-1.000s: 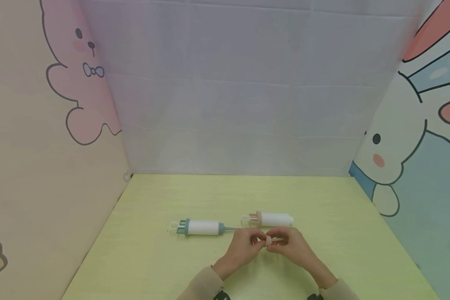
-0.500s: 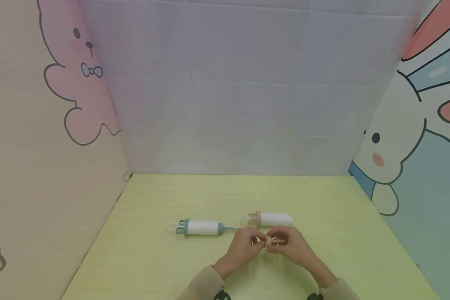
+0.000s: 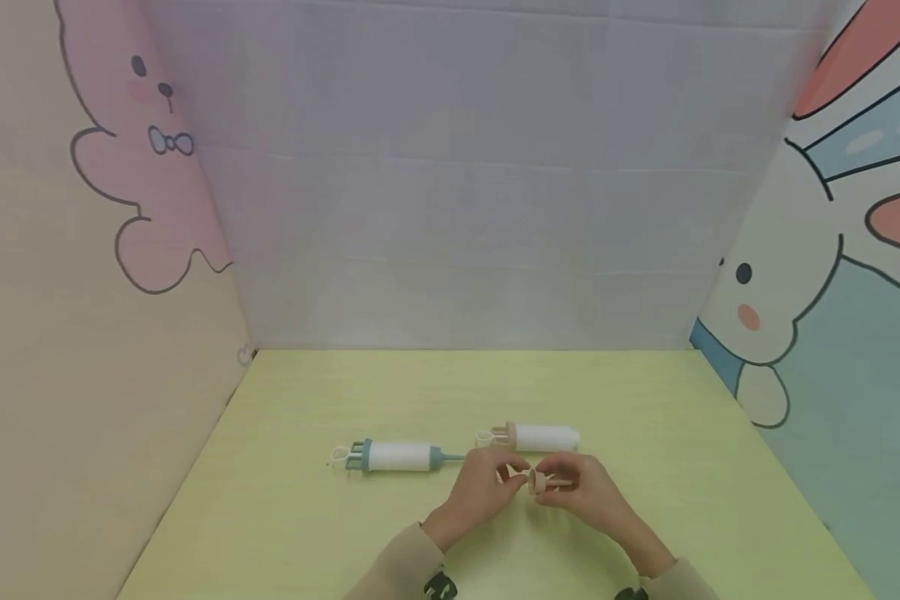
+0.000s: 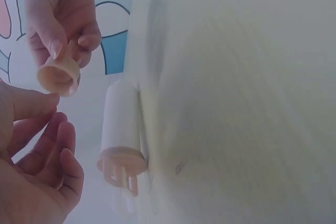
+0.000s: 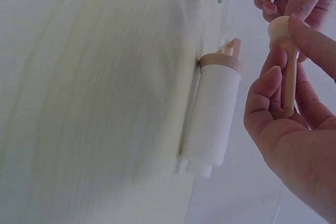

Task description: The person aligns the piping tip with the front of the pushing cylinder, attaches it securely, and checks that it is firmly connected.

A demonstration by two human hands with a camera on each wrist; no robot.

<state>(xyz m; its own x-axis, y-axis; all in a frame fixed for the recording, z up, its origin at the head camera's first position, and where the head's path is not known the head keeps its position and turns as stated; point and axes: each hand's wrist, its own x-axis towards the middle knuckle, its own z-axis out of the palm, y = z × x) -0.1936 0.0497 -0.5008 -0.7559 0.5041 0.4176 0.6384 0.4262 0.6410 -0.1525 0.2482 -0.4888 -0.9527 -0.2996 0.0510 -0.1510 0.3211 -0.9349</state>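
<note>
My right hand [image 3: 579, 482] holds a beige nozzle [image 5: 289, 72] by its wide base, the thin spout running back over the palm. The nozzle's open cup [image 4: 59, 78] faces my left hand [image 3: 486, 483], as the left wrist view shows. My left thumb and forefinger [image 4: 34, 103] come together right at the cup's rim; I cannot tell whether something small is pinched there. Just beyond both hands lies a white syringe [image 3: 546, 438] with a beige collar and a bare, nozzle-less end. Left of it lies another white syringe [image 3: 399, 457] with teal ends and a teal nozzle.
Both syringes lie on a yellow-green table [image 3: 307, 533]. A pale cloth wall [image 3: 450, 208] rises behind it. Side walls carry a pink bear drawing [image 3: 157, 192] and a white rabbit drawing [image 3: 772, 275].
The left fingertips have drawn slightly off the nozzle's base, and the nozzle has turned so its open cup shows. The head view has shifted a little; the syringes lie as before.
</note>
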